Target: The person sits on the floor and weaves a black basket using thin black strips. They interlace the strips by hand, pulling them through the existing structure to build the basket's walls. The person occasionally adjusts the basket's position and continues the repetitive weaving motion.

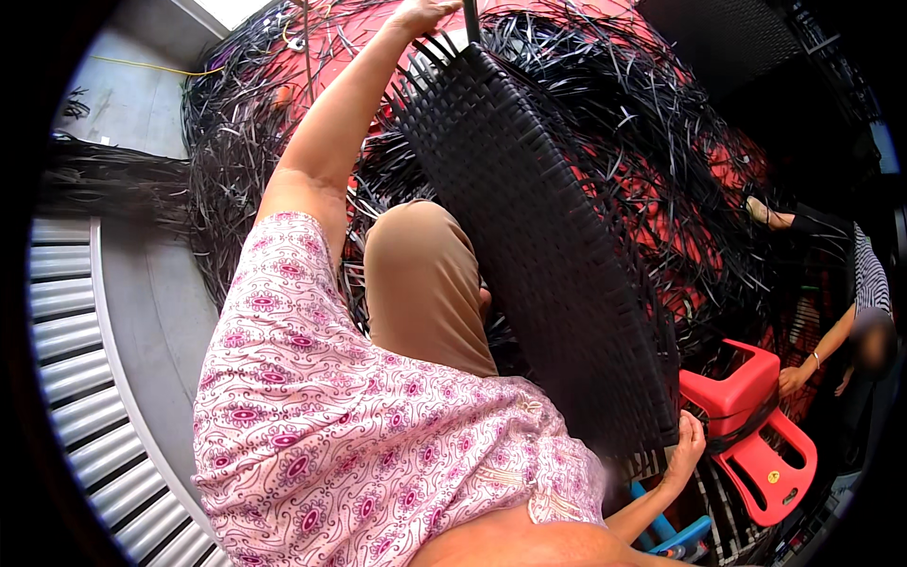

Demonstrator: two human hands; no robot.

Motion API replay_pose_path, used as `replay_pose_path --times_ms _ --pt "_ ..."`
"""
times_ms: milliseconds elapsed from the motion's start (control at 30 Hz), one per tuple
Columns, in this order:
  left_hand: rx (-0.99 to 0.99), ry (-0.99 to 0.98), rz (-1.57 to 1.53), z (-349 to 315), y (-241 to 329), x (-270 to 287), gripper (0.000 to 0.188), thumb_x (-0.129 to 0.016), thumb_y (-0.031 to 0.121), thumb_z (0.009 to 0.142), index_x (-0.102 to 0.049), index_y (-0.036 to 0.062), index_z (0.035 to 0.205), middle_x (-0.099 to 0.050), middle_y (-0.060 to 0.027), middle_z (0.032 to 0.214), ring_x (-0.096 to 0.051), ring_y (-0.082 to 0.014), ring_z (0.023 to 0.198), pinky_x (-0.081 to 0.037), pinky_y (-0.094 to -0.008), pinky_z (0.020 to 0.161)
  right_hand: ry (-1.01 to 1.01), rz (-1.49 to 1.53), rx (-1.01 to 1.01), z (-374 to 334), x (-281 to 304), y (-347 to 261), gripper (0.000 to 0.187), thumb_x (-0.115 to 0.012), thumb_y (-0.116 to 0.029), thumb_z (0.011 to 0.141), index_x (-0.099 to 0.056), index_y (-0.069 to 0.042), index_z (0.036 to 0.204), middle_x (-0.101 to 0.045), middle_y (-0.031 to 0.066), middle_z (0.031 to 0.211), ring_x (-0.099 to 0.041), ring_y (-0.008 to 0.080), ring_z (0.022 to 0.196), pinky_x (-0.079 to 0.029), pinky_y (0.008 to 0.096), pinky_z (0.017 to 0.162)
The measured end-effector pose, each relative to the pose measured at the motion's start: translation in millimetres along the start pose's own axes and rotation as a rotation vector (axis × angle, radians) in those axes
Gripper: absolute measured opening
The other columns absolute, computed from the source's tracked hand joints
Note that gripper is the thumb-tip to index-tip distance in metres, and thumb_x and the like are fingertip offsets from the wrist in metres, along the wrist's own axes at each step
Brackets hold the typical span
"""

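Note:
A long woven black panel (529, 217) made of flat strips slants across the middle, in front of my bent knee (416, 274). Loose strip ends stick out from its far left edge, and a dark post (470, 21) rises at its far corner. My left hand (425, 15) reaches out to that far end, its fingers closed by the post; the picture's top edge partly cuts it off. My right hand (688, 444) grips the near right corner, with fingers bent against the weave. Part of the panel's underside is hidden.
Heaps of loose black strips (652, 113) lie over a red floor covering (557, 11). At the right are a red plastic stool (742, 397) and a blue plastic item (682, 537). A co-worker's hand (794, 380) is beside the stool. Metal slats (76, 321) run along the left.

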State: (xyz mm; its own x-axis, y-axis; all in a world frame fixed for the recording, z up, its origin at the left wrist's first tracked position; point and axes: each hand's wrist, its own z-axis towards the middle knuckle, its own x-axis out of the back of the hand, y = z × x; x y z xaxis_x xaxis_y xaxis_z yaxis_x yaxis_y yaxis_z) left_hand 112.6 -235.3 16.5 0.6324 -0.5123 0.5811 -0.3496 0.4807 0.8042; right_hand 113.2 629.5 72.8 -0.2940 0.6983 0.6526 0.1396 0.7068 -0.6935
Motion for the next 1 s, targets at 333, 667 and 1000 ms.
replay_pose_path --times_ms 333,667,1000 --pt "0.118 -0.458 -0.047 -7.5 53.7 -21.9 0.065 -0.067 0.065 0.086 -0.075 0.0027 0.102 -0.071 -0.0090 0.091 -0.067 -0.0178 0.085 -0.052 -0.0318 0.077 0.006 0.038 -0.002 1.3 -2.5 4.9 0.032 -0.059 -0.020 0.097 -0.067 0.005 0.115 -0.068 0.0090 0.110 -0.060 0.0184 0.102 -0.047 0.0328 0.095" --pt "0.128 0.154 -0.499 117.3 -71.4 36.1 0.019 -0.077 0.017 0.084 -0.072 -0.0004 0.076 -0.067 -0.0074 0.067 -0.061 -0.0172 0.054 -0.052 -0.0337 0.050 -0.020 0.060 0.013 5.6 -1.8 16.8 0.031 -0.057 -0.019 0.097 -0.067 0.005 0.112 -0.068 0.0112 0.113 -0.060 0.0211 0.108 -0.044 0.0350 0.100" --pt "0.228 -0.375 -0.222 -42.2 55.5 -3.0 0.046 -0.072 0.052 0.089 -0.077 0.0072 0.096 -0.072 -0.0036 0.080 -0.065 -0.0124 0.071 -0.051 -0.0289 0.065 0.062 0.055 0.001 1.7 -2.4 18.9 0.031 -0.063 -0.024 0.095 -0.069 0.004 0.106 -0.068 0.0071 0.099 -0.060 0.0165 0.096 -0.046 0.0308 0.091"
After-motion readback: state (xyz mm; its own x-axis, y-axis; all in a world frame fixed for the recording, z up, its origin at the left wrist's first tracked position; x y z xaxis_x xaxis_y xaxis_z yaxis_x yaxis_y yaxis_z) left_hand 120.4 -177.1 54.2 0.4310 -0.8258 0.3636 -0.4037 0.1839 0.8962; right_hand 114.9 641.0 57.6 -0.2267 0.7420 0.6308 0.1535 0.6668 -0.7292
